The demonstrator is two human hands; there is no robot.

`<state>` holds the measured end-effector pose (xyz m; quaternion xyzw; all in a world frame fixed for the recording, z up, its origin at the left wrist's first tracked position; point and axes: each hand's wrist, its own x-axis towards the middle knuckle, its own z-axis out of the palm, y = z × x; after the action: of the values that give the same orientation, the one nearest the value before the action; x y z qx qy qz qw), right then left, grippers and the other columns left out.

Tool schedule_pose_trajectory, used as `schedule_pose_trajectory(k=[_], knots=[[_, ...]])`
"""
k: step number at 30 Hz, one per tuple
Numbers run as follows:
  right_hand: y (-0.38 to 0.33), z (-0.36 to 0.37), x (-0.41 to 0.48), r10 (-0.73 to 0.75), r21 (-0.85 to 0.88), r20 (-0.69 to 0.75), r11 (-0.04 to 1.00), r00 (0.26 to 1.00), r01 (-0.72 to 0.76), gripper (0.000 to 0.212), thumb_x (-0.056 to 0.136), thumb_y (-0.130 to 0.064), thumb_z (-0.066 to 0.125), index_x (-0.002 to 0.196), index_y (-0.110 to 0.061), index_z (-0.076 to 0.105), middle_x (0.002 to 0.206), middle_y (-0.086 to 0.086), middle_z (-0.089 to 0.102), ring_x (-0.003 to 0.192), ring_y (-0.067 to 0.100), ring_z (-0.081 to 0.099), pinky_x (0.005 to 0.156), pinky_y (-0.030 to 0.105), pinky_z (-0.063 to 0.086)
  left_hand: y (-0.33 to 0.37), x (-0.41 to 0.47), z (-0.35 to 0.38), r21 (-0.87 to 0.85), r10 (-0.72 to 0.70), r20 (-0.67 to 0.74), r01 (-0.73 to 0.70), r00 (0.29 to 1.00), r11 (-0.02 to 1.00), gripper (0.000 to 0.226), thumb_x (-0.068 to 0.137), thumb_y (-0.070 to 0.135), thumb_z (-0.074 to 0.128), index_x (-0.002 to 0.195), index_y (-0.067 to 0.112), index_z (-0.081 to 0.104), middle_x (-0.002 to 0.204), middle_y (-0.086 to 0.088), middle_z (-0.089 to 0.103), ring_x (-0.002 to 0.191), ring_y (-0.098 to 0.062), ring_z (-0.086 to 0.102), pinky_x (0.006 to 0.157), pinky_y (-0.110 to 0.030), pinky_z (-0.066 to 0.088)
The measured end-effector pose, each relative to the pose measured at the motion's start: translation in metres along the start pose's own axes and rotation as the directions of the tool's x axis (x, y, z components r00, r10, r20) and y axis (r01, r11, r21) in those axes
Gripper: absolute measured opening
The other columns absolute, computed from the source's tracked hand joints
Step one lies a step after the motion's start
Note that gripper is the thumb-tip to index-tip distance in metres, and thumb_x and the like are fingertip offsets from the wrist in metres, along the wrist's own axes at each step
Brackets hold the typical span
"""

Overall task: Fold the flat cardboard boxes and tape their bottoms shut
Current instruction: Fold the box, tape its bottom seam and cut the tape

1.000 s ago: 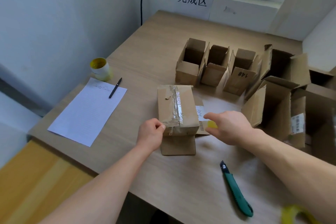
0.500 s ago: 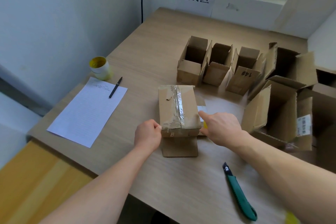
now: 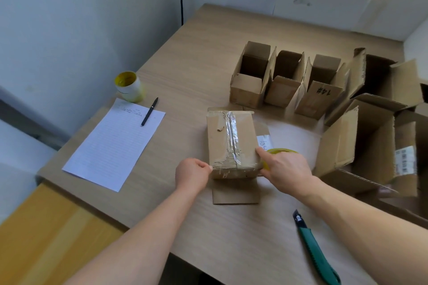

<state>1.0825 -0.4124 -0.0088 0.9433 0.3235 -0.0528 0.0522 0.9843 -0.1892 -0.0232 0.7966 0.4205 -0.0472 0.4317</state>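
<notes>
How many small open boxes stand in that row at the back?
3, side by side: left box, middle box, right box marked 14#. Bigger boxes further right may hide more.

1. Left grip [image 3: 193,174]: a bare hand, with uncovered skin down to the fingertips. A short, pale thumbnail shows at its far edge.
2. Left forearm [image 3: 143,238]: bare along its whole visible length and smooth in outline. It looks broader toward the lower frame edge.
3. Right grip [image 3: 286,170]: a bare hand. Knuckles and faint tendon ridges mark its back.
4. Right forearm [image 3: 361,213]: bare from wrist to frame edge. Light creases show at the wrist, and the wide-angle lens swells the nearest part.
</notes>
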Motion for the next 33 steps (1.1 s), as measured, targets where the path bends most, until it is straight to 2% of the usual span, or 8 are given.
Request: schedule_pose_trajectory(k=[3,6,8,11,17,24,29,33], knots=[[0.0,0.001,0.0,-0.003,-0.001,0.008,1.0,1.0,0.003,0.054,0.095,-0.052,0.05,0.141,-0.029,0.035,0.098,-0.001,0.069,0.089,0.026,0.065,0.066,0.035,0.051,-0.001,0.014,-0.003,-0.21,-0.186,0.032,0.188,0.982,0.959,0.074,0.069,0.021,0.086,0.133,0.006,0.052,0.133,-0.012,0.058,0.12,-0.032,0.058,0.099,-0.041,0.049],[0.0,0.0,0.001,-0.021,0.022,0.016,1.0,1.0,0.02,0.056,0.095,-0.052,0.051,0.143,-0.027,0.036,0.098,0.002,0.069,0.087,0.028,0.065,0.064,0.035,0.048,0.01,0.01,0.002,0.179,0.346,-0.141,-0.32,0.928,0.931,0.073,0.08,0.033,0.073,0.143,0.017,0.042,0.146,-0.009,0.04,0.137,-0.031,0.037,0.108,-0.041,0.034],[0.0,0.002,0.003,-0.033,0.029,0.015,0.999,0.999,0.032,0.058,0.095,-0.053,0.051,0.144,-0.027,0.034,0.099,0.002,0.069,0.087,0.028,0.065,0.064,0.036,0.047,0.025,0.005,0.01,0.514,0.692,0.088,-0.628,0.716,0.584,0.074,0.086,0.053,0.062,0.149,0.028,0.032,0.159,-0.005,0.019,0.148,-0.03,0.011,0.115,-0.046,0.02],[0.002,0.003,0.005,-0.053,0.039,0.017,0.998,0.998,0.052,0.06,0.095,-0.054,0.049,0.146,-0.027,0.033,0.105,0.002,0.069,0.092,0.029,0.065,0.07,0.037,0.051,0.037,0.018,0.029,0.621,0.61,0.487,-0.739,0.625,0.261,0.082,0.091,0.067,0.043,0.157,0.029,0.013,0.166,0.0,-0.007,0.151,-0.028,-0.013,0.118,-0.052,0.003],[0.011,0.007,0.007,-0.067,0.097,0.032,0.993,0.997,0.063,0.066,0.093,-0.058,0.052,0.15,-0.031,0.031,0.113,0.005,0.068,0.101,0.032,0.064,0.075,0.037,0.048,0.022,0.04,0.051,0.646,0.719,0.532,-0.764,0.447,-0.003,0.082,0.075,0.063,0.07,0.138,0.016,0.048,0.148,-0.018,0.046,0.132,-0.044,0.047,0.092,-0.066,0.044],[0.026,0.008,0.013,-0.105,0.131,0.07,0.987,0.992,0.095,0.072,0.089,-0.066,0.055,0.151,-0.039,0.031,0.12,0.002,0.068,0.108,0.027,0.063,0.087,0.035,0.046,0.025,0.044,0.046,0.555,0.719,0.469,-0.804,0.513,0.212,0.113,0.067,0.069,0.072,0.156,0.021,0.02,0.159,0.001,0.032,0.145,-0.027,0.033,0.109,-0.045,0.024],[0.032,0.001,0.009,-0.127,0.178,0.191,0.98,0.973,0.093,0.071,0.091,-0.066,0.05,0.152,-0.044,0.019,0.135,-0.005,0.061,0.115,0.026,0.058,0.095,0.041,0.035,0.028,0.036,0.038,0.579,0.668,0.51,-0.79,0.542,0.199,0.098,0.079,0.081,0.02,0.157,0.023,0.016,0.163,0.007,0.02,0.149,-0.021,0.017,0.112,-0.042,0.019],[0.036,-0.004,-0.01,-0.149,0.323,0.357,0.946,0.922,0.028,0.07,0.092,-0.056,0.052,0.153,-0.037,0.024,0.141,0.004,0.056,0.124,0.031,0.052,0.101,0.041,0.038,0.009,0.024,0.035,0.582,0.723,0.469,-0.793,0.507,0.178,0.071,0.094,0.066,0.024,0.15,0.022,0.031,0.152,0.004,0.043,0.138,-0.022,0.032,0.102,-0.046,0.04]])
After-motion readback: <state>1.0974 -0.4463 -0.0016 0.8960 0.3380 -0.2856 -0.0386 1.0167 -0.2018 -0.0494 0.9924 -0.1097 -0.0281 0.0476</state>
